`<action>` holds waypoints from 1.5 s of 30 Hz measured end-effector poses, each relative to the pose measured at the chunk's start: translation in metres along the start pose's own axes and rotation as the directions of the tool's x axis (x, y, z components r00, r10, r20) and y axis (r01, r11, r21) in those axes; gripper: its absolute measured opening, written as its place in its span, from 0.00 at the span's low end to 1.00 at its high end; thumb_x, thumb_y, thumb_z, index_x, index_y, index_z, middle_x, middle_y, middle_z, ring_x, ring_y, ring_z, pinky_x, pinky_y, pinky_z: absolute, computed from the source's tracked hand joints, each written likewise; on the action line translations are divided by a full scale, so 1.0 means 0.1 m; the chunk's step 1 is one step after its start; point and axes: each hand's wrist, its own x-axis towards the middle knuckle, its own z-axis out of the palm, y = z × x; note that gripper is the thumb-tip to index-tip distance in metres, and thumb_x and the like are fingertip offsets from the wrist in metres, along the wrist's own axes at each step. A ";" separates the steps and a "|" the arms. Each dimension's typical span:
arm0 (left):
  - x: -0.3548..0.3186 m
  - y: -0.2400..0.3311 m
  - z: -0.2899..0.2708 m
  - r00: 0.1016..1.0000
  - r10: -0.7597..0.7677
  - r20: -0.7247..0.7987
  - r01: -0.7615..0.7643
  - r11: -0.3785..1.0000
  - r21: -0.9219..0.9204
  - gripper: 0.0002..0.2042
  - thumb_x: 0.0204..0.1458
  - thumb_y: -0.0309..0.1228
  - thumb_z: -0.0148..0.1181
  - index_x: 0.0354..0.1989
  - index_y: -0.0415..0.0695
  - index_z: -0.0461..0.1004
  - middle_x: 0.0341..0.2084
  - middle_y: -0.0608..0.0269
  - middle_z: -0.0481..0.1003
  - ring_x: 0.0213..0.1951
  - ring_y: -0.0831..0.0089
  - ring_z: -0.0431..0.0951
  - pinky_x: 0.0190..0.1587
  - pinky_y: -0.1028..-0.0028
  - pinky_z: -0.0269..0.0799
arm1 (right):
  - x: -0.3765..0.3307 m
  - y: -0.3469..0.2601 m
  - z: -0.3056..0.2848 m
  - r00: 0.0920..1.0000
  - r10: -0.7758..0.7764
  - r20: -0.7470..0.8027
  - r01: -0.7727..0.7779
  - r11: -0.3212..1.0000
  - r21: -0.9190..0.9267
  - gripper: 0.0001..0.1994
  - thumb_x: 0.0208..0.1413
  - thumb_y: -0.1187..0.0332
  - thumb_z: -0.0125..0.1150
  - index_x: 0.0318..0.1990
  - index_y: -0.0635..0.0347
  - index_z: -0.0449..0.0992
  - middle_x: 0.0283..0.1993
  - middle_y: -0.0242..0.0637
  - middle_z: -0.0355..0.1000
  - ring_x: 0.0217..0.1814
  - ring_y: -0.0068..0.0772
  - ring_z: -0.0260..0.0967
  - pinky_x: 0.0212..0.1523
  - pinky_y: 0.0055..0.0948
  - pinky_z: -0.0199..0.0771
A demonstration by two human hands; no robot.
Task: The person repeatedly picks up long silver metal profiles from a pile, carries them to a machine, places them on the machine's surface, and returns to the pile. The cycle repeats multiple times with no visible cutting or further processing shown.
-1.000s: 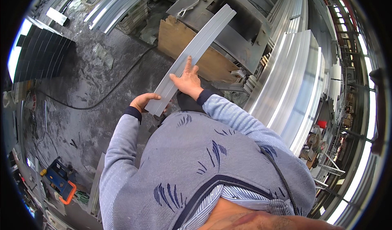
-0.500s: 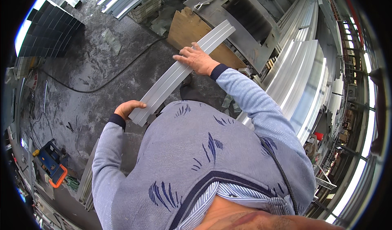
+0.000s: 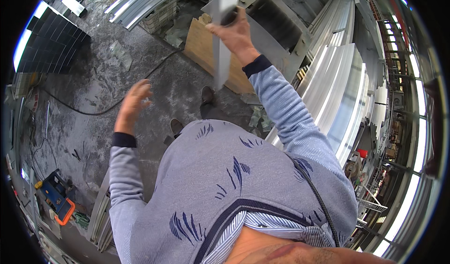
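A silver metal profile [image 3: 222, 67], long and slightly smeared by motion, stands nearly lengthwise ahead of me, its far end running out at the top edge. My right hand [image 3: 236, 35] grips it around its middle, thumb on one side and fingers on the other. Off to the left, my left hand [image 3: 131, 105] hangs in the air, apart from the profile, holding nothing, its fingers loosely bent and a little blurred. Behind the profile leans a wooden board [image 3: 199, 44] with a ragged top edge.
Long silver profiles [image 3: 323, 93] lie stacked at my right; more profiles [image 3: 140, 4] rest by a crate [image 3: 159, 16] at the far left. A black cable [image 3: 105, 113] crosses the dusty floor. A blue toolbox with an orange handle [image 3: 65, 212] sits lower left. Dark stacked bars [image 3: 54, 39] stand beyond.
My left hand has let go of the profile's near end and moved left and away from it. My right hand has carried the profile farther forward and turned it more upright in the picture.
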 end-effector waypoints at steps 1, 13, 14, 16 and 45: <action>0.13 -0.03 0.35 0.996 -0.076 0.056 0.075 0.997 0.019 0.41 0.64 0.47 0.73 0.82 0.46 0.64 0.77 0.44 0.68 0.75 0.50 0.72 0.73 0.49 0.72 | 0.02 0.07 -0.06 0.997 0.037 -0.066 -0.034 0.998 0.049 0.33 0.47 0.67 0.87 0.58 0.63 0.72 0.51 0.40 0.81 0.49 0.33 0.80 0.49 0.37 0.84; 0.46 -0.38 2.21 0.999 -0.023 -0.037 0.041 0.751 0.659 0.21 0.53 0.37 0.79 0.51 0.37 0.85 0.42 0.40 0.88 0.48 0.45 0.90 0.52 0.53 0.83 | -0.09 1.74 -0.59 0.703 0.685 -0.193 -0.677 0.727 0.115 0.32 0.55 0.51 0.83 0.49 0.78 0.81 0.47 0.52 0.85 0.44 0.46 0.84 0.46 0.43 0.85; 0.56 -0.34 2.27 0.999 -0.040 0.007 0.027 0.780 0.625 0.20 0.54 0.36 0.79 0.50 0.36 0.85 0.39 0.42 0.88 0.44 0.48 0.90 0.49 0.56 0.84 | -0.01 1.84 -0.61 0.709 0.659 -0.253 -0.682 0.731 -0.008 0.35 0.55 0.50 0.82 0.53 0.79 0.78 0.50 0.55 0.84 0.48 0.51 0.84 0.50 0.44 0.85; 0.84 -0.20 2.43 0.990 -0.111 0.083 0.042 0.811 0.583 0.19 0.54 0.36 0.78 0.48 0.34 0.86 0.35 0.45 0.88 0.37 0.56 0.91 0.42 0.60 0.85 | 0.09 1.99 -0.66 0.727 0.576 -0.374 -0.680 0.679 -0.277 0.46 0.54 0.46 0.81 0.63 0.83 0.67 0.60 0.65 0.79 0.62 0.63 0.81 0.64 0.48 0.80; 0.96 -0.22 2.17 0.907 -0.314 0.280 0.188 0.898 0.399 0.25 0.58 0.44 0.79 0.57 0.39 0.84 0.41 0.62 0.87 0.37 0.74 0.82 0.33 0.72 0.74 | -0.28 1.96 -0.14 0.935 0.148 -0.322 -0.342 0.616 -0.710 0.41 0.67 0.53 0.63 0.80 0.71 0.61 0.85 0.71 0.46 0.91 0.77 0.33 0.89 0.61 0.41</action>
